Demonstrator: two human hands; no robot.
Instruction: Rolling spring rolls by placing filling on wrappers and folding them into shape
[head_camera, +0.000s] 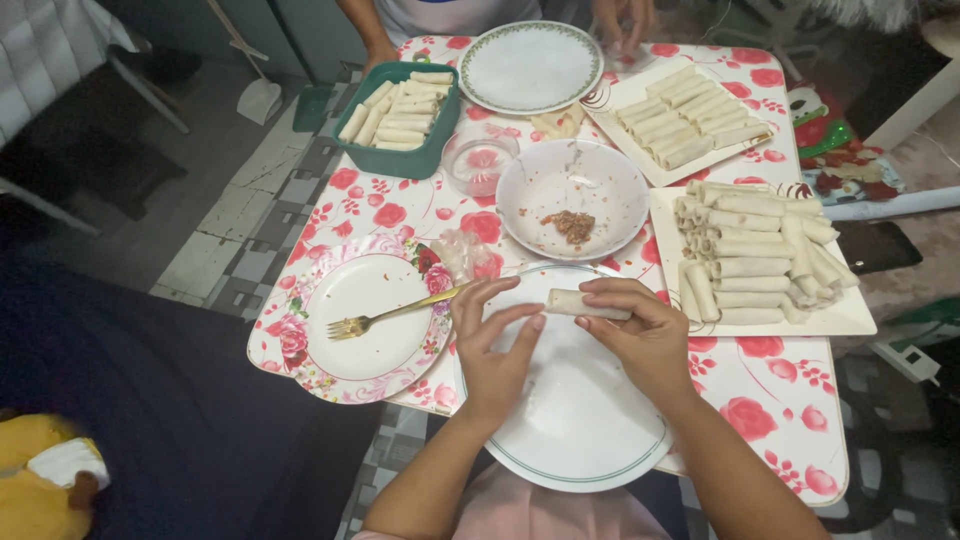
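The roll (588, 303) lies crosswise, pinched by the right hand (640, 335); the left hand (492, 345), open-fingered, is just beside its left end.

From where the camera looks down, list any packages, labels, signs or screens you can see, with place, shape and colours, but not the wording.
Colourful package: on the floor right of the table's far end, flat, mainly red and green, partly hidden by the table edge.
No labels, signs or screens show clearly; the table holds only plates, trays, bowls and rolls.
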